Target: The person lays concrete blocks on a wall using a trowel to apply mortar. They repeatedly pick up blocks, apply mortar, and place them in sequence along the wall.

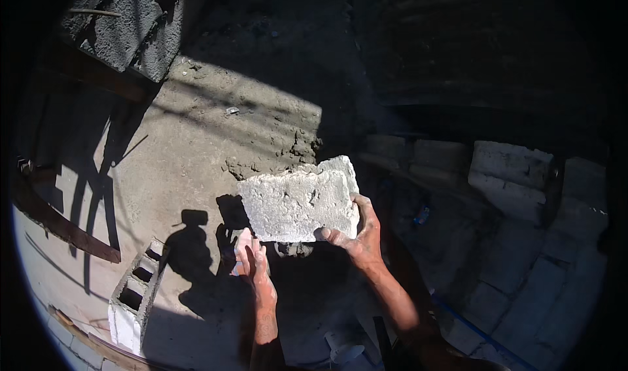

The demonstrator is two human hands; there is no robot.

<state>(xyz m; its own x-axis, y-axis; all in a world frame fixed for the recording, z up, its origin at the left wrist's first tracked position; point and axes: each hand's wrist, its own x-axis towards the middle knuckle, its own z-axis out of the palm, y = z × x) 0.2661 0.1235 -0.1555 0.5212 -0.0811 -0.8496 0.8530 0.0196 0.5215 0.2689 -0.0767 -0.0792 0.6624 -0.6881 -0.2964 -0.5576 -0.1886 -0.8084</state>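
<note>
A pale, rough concrete block, chipped along its upper edge, hangs in sunlight at the middle of the head view. My right hand grips its right end, thumb on the near face and fingers round the side. Just below the block's lower left corner is my left hand, its fingers stretched upward and not wrapped round the block. Whether its fingertips touch the corner I cannot tell. Behind the block, dark clumps of wet mortar lie on the ground, partly hidden by it.
A hollow concrete block stands on the ground at left. Several blocks form a row at right, mostly in shade. Rough grey slabs lean at upper left, near a curved brown beam. A white container sits at the bottom.
</note>
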